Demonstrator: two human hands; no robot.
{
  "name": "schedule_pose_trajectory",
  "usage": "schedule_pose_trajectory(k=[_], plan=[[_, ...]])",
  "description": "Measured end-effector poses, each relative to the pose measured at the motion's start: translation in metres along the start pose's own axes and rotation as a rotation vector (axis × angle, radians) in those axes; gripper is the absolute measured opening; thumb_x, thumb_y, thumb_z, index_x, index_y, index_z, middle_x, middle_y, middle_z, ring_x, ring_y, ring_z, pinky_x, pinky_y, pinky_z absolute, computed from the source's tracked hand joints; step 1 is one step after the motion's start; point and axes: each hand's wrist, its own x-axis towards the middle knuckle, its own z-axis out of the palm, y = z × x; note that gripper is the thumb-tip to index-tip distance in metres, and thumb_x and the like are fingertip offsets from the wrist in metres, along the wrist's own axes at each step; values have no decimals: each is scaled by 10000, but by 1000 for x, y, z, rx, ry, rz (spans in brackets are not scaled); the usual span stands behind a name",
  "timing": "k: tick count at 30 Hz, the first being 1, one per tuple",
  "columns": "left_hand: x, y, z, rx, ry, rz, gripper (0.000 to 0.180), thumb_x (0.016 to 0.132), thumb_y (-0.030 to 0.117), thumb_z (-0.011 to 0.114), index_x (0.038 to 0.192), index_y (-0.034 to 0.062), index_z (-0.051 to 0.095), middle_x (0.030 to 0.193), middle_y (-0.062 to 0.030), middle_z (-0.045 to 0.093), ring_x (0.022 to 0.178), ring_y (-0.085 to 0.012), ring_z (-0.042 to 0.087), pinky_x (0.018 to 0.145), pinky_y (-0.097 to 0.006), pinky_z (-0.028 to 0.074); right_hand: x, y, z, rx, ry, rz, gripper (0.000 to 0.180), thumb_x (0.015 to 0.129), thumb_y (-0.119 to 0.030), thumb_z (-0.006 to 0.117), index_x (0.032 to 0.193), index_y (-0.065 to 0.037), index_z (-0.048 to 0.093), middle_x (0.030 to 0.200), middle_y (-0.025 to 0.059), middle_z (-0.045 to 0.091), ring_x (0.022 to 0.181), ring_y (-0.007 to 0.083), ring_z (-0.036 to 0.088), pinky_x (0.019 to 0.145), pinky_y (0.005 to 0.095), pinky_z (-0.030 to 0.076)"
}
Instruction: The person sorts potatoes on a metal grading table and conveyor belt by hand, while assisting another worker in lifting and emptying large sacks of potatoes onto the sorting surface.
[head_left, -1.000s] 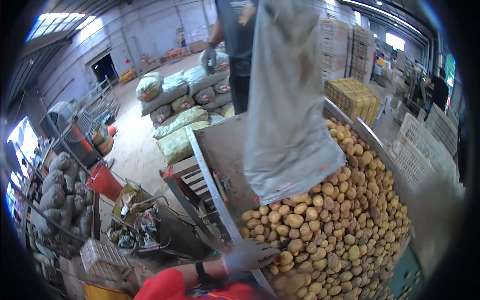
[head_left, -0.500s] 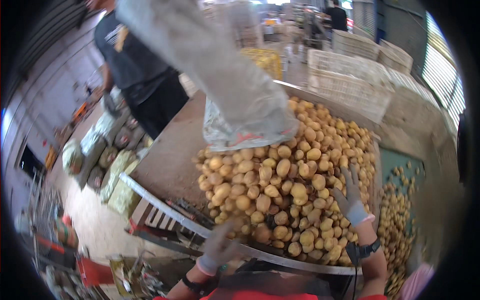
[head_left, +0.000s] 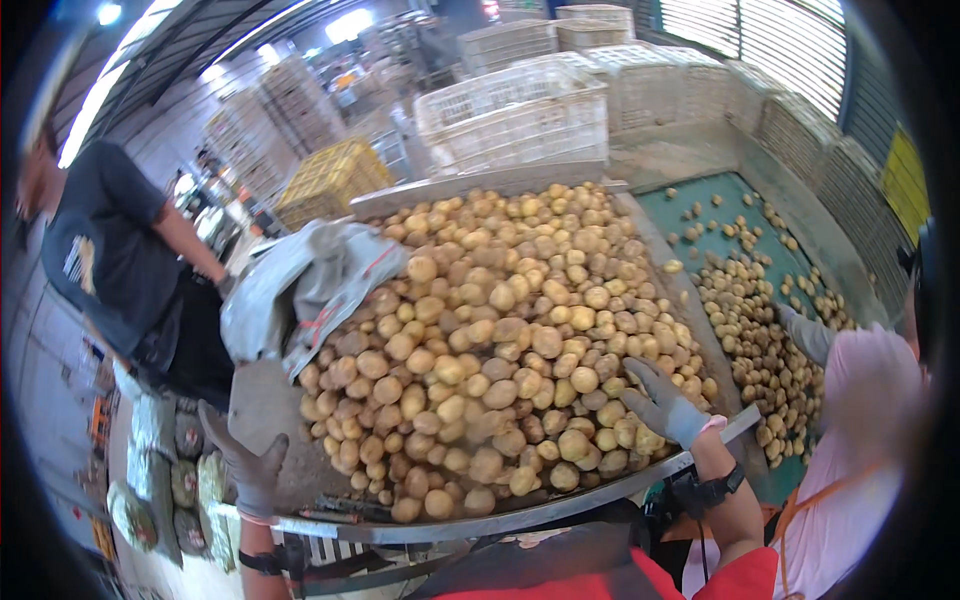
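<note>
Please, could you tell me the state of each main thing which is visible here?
Left gloved hand: open, holding nothing
Right gloved hand: looks open, against the potatoes
Potatoes: loose, heaped
Grey sack: crumpled, partly over the heap
Green surface: partly covered with potatoes
White plastic crate: upright, open-topped
Floor sacks: filled, piled

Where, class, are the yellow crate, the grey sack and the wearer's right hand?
Yellow crate (head_left: 338,188), head view: its near side.
Grey sack (head_left: 322,272), head view: its crumpled middle.
Right hand (head_left: 664,404), head view: its gloved back.
</note>
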Motion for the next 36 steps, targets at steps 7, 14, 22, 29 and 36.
schedule_pose_trajectory(k=[7, 14, 22, 29, 36], plan=[[110, -71, 77, -62, -71, -109, 1159, 622, 304, 838, 1467, -5, 106, 1494, -203, 167, 1395, -354, 158, 1142, -417, 172, -16, 32, 4, -96, 233, -36, 513, 870, -344, 586, 1300, -85, 480, 1292, 223, 478, 1197, 387, 462, 1004, 430, 392], [122, -183, 182, 51, -237, -243, 663, 802, 229, 690, 1309, 23, 315, 1179, -128, 443, 1091, -230, 408, 928, -356, 296, 0, 56, -9, -88, 177, -110, 468, 859, -311, 584, 1261, -87, 499, 1228, 201, 512, 1138, 374, 492, 971, 435, 406], [71, 31, 133, -652, -345, -454, 150, 927, 153, 546, 996, 51, 631, 769, 27, 579, 679, -62, 515, 565, -243, 421, 53, 10, -33, 52, 85, -140, 731, 805, -239, 671, 1404, -6, 323, 1403, 233, 381, 1321, 360, 348, 1092, 410, 290], [-46, 170, 29, -814, -523, -533, 181, 930, 185, 567, 1020, 43, 633, 688, 38, 555, 663, -72, 525, 563, -259, 433, 126, -114, 41, -125, 88, -930, 1051, 689, -376, 754, 1458, -4, 140, 1485, 257, 196, 1350, 441, 241, 1107, 507, 212], [-130, 235, 22, -683, -486, -169, 212, 923, 186, 560, 1022, 3, 598, 893, -198, 624, 788, -333, 592, 721, -367, 466, 185, -210, 185, 319, 7, -1054, 664, 829, -232, 608, 1407, -44, 339, 1404, 192, 384, 1268, 425, 375, 1076, 495, 281]])
